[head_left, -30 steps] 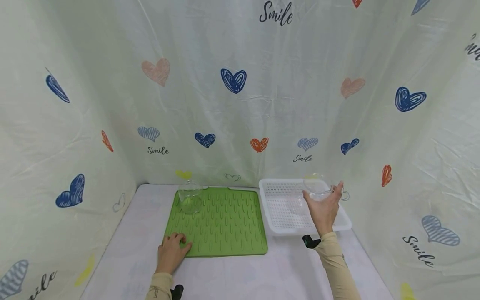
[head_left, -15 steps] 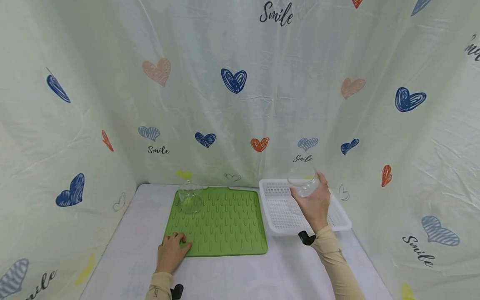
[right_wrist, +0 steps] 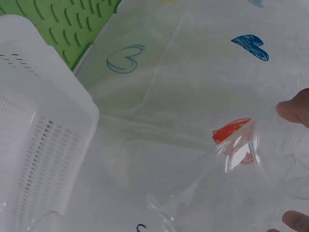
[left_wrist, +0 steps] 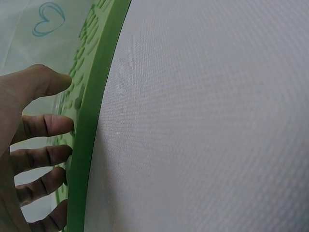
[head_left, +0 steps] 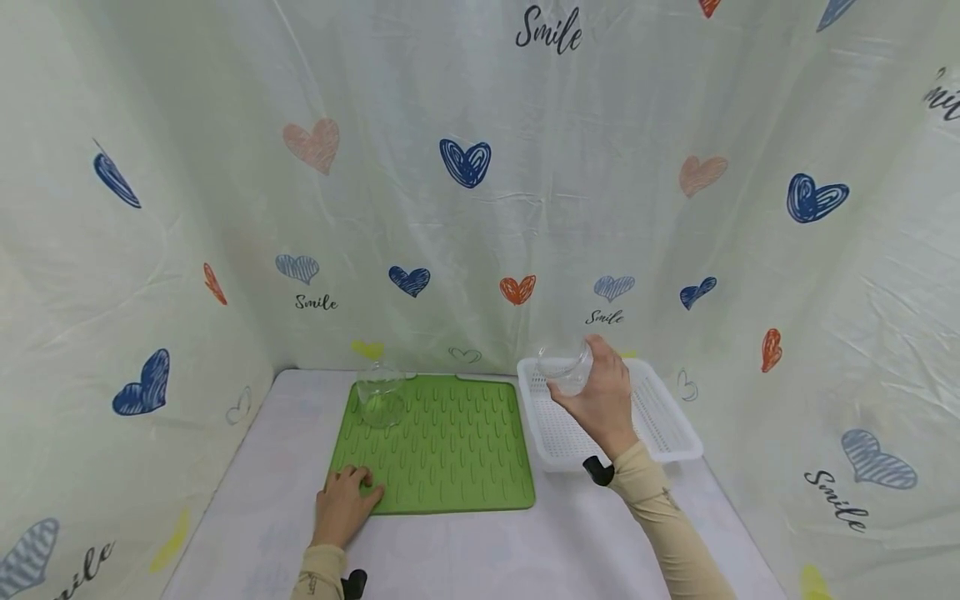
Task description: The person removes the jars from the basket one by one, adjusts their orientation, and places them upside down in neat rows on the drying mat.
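Note:
My right hand grips a clear glass vessel above the left part of the white basket. In the right wrist view the glass vessel shows a flared body that narrows to a waist; the thumb is at the right edge. My left hand rests its fingertips on the front left corner of the green mat. Up close, the left hand has its fingers spread along the raised mat edge. Another clear glass vessel stands at the mat's back left.
The white perforated basket stands right of the mat on the white-covered table. A faint clear curved edge overlaps the basket in the right wrist view. A curtain printed with hearts rises behind and at both sides.
My right hand has carried the glass vessel leftward over the basket and tilted it further. The left hand and the vessel on the mat have stayed put.

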Demonstrator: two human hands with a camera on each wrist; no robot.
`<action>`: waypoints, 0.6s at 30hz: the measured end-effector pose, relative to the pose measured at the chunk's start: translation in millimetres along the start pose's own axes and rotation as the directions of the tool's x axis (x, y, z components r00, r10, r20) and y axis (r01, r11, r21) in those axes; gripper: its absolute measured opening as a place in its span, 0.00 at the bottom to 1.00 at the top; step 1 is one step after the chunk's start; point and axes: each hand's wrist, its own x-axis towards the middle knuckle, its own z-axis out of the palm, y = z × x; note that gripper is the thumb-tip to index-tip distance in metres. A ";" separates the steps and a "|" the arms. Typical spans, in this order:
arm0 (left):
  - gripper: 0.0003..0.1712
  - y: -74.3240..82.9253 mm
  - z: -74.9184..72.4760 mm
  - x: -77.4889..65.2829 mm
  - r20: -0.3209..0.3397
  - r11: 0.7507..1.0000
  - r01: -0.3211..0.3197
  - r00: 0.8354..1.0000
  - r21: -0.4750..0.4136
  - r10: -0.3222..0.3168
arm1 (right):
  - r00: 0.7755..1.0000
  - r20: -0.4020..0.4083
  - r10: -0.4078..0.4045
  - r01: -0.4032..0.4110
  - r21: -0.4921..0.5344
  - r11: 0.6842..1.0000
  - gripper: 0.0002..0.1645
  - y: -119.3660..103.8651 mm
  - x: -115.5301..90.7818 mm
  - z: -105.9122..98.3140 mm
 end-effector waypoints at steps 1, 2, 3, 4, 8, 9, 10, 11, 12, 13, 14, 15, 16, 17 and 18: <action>0.17 -0.1 -0.2 -0.3 0.002 1.000 0.001 1.000 -0.002 -0.001 | 1.000 0.014 -0.027 0.027 -0.014 1.000 0.57 -2.4 0.7 0.5; 0.17 -0.2 -0.4 -0.5 0.004 1.000 0.000 1.000 -0.002 0.000 | 0.998 0.027 -0.057 0.058 -0.029 0.998 0.57 -5.0 1.4 0.9; 0.17 -0.1 -0.6 -0.6 0.005 1.000 0.001 1.000 -0.003 -0.001 | 0.995 0.040 -0.086 0.088 -0.044 0.995 0.57 -7.5 2.2 1.6; 0.17 -0.3 -0.6 -0.6 0.006 1.000 0.002 1.000 -0.004 -0.002 | 0.992 0.051 -0.113 0.116 -0.058 0.992 0.57 -9.7 2.6 2.6; 0.17 0.1 -1.7 -0.5 0.002 1.000 -0.010 1.000 -0.005 0.010 | 0.976 0.079 -0.203 0.210 -0.091 0.973 0.57 -19.3 4.6 5.4; 0.17 0.2 -2.1 -0.6 0.000 1.000 -0.013 1.000 -0.006 0.013 | 0.972 0.084 -0.221 0.229 -0.095 0.969 0.57 -21.5 5.0 6.0; 0.17 0.5 -2.6 -0.9 -0.002 1.000 -0.016 1.000 -0.005 0.016 | 0.968 0.089 -0.236 0.244 -0.098 0.965 0.57 -23.7 5.3 6.7; 0.17 0.6 -2.8 -0.8 -0.004 1.000 -0.019 1.000 -0.006 0.019 | 0.964 0.098 -0.248 0.258 -0.103 0.961 0.57 -25.9 5.5 7.2; 0.17 0.9 -3.0 -0.9 -0.006 1.000 -0.021 1.000 -0.005 0.021 | 0.960 0.105 -0.260 0.270 -0.105 0.957 0.57 -28.2 5.7 7.7; 0.17 1.0 -3.0 -0.9 -0.006 1.000 -0.020 1.000 -0.003 0.020 | 0.956 0.115 -0.270 0.282 -0.111 0.953 0.57 -30.2 5.8 8.3; 0.17 1.3 -3.2 -1.1 -0.006 1.000 -0.018 1.000 -0.003 0.018 | 0.952 0.131 -0.275 0.291 -0.118 0.950 0.57 -32.4 5.8 8.8; 0.17 1.7 -3.5 -1.1 -0.006 1.000 -0.018 1.000 -0.003 0.018 | 0.948 0.151 -0.281 0.301 -0.128 0.945 0.57 -34.5 5.8 9.2; 0.17 2.0 -3.5 -1.1 -0.005 1.000 -0.016 1.000 -0.002 0.016 | 0.943 0.168 -0.288 0.311 -0.137 0.941 0.57 -36.6 5.8 9.7; 0.17 2.3 -3.6 -0.9 -0.002 1.000 -0.015 1.000 -0.004 0.015 | 0.938 0.187 -0.293 0.322 -0.144 0.936 0.57 -38.7 5.7 10.1; 0.17 2.7 -4.0 -1.0 0.001 1.000 -0.015 1.000 -0.004 0.015 | 0.932 0.203 -0.300 0.333 -0.149 0.931 0.57 -40.9 5.8 10.4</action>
